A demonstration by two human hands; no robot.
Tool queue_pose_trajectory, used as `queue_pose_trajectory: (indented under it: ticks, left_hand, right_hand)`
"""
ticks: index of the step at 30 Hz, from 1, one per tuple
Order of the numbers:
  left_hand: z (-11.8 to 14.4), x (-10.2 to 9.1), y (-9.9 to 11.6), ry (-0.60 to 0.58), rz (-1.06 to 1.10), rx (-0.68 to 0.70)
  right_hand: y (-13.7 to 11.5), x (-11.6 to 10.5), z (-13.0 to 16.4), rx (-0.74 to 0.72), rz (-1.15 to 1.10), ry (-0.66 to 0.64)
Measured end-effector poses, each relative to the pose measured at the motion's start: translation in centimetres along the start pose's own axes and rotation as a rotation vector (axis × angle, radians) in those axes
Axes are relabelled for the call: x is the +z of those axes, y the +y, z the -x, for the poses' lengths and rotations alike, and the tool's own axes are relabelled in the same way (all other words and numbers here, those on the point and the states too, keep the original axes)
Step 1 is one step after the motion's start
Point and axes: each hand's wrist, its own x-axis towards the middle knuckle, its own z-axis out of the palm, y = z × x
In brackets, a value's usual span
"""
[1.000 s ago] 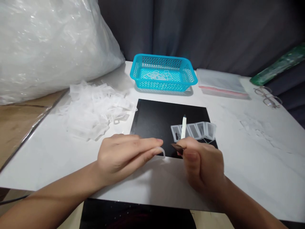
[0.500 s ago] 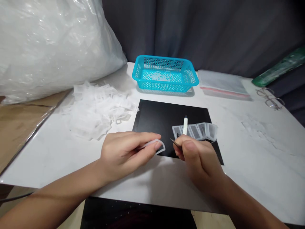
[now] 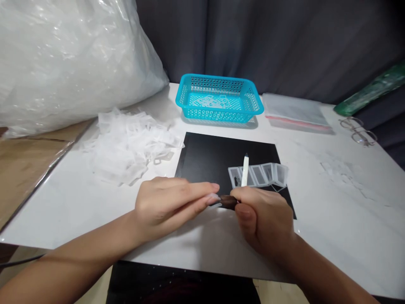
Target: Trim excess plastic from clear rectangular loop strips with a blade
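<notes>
Pinched in my left hand [image 3: 174,204] is a small translucent plastic frame [image 3: 216,205], mostly hidden by the fingers. My right hand [image 3: 265,215] is closed round a slim dark-brown tool [image 3: 228,202]; its end meets the frame at my left fingertips, and its exact kind is unclear. Both hands are over the near edge of a black mat [image 3: 205,154]. Just beyond my right hand, a white pen-like stick with a dark tip [image 3: 245,169] crosses a row of clear framed pieces [image 3: 257,175]. I cannot tell whether the hand touches that stick.
At left, a heap of translucent plastic pieces [image 3: 126,145] lies on the white table [image 3: 332,240], below a large bulging plastic bag [image 3: 72,63]. A blue basket [image 3: 218,116] holds thin white pieces. Clear bags [image 3: 297,114], glasses [image 3: 362,133] and a green bottle [image 3: 370,90] lie rightward.
My right hand has turned and brought the tool leftward onto the frame. The frame, whose loop showed before, is now turned flatter and more covered by my left fingers.
</notes>
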Motion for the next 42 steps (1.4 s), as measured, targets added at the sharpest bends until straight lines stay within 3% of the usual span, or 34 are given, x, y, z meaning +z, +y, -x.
queue_pose_trajectory:
  ticks: [42]
  left_hand:
    - [0.24,0.19,-0.14,-0.025,0.005,0.002]
  right_hand:
    - [-0.19,0.01,-0.06,-0.034,0.066,0.044]
